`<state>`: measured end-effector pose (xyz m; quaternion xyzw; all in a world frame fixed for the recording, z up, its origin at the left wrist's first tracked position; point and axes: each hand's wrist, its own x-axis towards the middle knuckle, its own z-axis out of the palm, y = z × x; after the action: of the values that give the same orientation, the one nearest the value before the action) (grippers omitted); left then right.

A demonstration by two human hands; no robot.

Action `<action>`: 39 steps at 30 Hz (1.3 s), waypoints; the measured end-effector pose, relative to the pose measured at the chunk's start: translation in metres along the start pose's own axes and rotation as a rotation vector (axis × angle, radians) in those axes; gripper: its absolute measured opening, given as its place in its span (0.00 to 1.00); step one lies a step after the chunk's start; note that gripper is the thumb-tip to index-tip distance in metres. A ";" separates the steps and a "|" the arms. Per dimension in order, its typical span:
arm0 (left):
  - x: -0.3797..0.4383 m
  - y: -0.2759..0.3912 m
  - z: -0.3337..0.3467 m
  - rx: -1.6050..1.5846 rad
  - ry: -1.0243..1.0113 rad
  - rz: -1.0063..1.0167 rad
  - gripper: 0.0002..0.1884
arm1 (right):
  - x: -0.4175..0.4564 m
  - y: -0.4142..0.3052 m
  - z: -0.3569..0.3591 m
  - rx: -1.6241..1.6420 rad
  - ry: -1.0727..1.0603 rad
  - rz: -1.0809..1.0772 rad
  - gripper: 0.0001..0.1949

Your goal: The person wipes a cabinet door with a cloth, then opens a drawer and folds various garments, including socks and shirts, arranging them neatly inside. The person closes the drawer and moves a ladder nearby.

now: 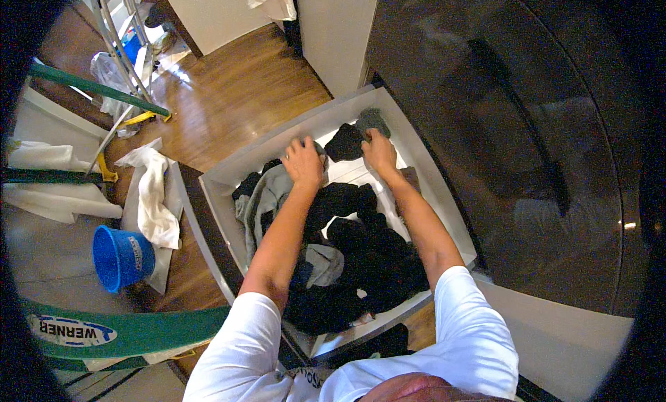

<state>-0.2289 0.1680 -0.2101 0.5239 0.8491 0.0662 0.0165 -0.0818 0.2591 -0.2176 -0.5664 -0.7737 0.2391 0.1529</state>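
Observation:
A pulled-out white drawer (307,121) lies before me, holding crumpled black clothes (369,256) and grey clothes (270,188). My left hand (304,162) rests over the grey cloth near the far side, fingers bent; whether they grip it is unclear. At the far right corner, my right hand (379,149) touches a small dark grey cloth (372,122), its fingertips partly hidden. Between the hands sits a bunched black cloth (344,143). Part of a brownish cloth (410,179) shows beside my right forearm.
A blue bucket (122,259) and a white towel (156,209) are at left. Green Werner ladder parts (130,324) reach in from the left. A dark glossy panel (520,142) stands at right. At the top left, a person's shoe (165,42) is partly visible beyond metal legs.

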 end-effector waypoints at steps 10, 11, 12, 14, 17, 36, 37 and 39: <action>0.008 -0.038 0.015 -0.165 -0.183 0.408 0.16 | -0.016 -0.021 0.023 -0.273 -0.071 -0.166 0.29; 0.007 -0.045 0.019 -0.196 -0.168 0.500 0.15 | -0.017 -0.023 0.024 -0.263 -0.071 -0.143 0.29; 0.009 -0.055 0.023 -0.218 -0.145 0.589 0.15 | -0.015 -0.029 0.028 -0.245 -0.067 -0.128 0.28; 0.015 -0.066 0.034 -0.232 -0.096 0.732 0.17 | -0.009 -0.034 0.034 -0.176 -0.046 -0.152 0.28; 0.013 -0.037 0.027 -0.214 0.072 0.600 0.19 | -0.004 -0.011 0.032 -0.036 -0.054 -0.179 0.29; -0.027 -0.029 -0.039 -0.792 -0.677 0.525 0.36 | -0.113 0.038 -0.016 0.266 -0.342 -0.199 0.39; -0.022 -0.032 -0.046 -1.052 -0.797 0.496 0.38 | -0.113 0.032 -0.023 0.442 -0.374 -0.105 0.38; -0.021 -0.030 -0.064 -1.084 -0.863 0.378 0.38 | -0.112 0.023 -0.034 0.773 -0.406 -0.114 0.42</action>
<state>-0.2524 0.1300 -0.1510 0.5595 0.5090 0.2673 0.5970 -0.0114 0.1654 -0.1973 -0.3653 -0.6717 0.6088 0.2115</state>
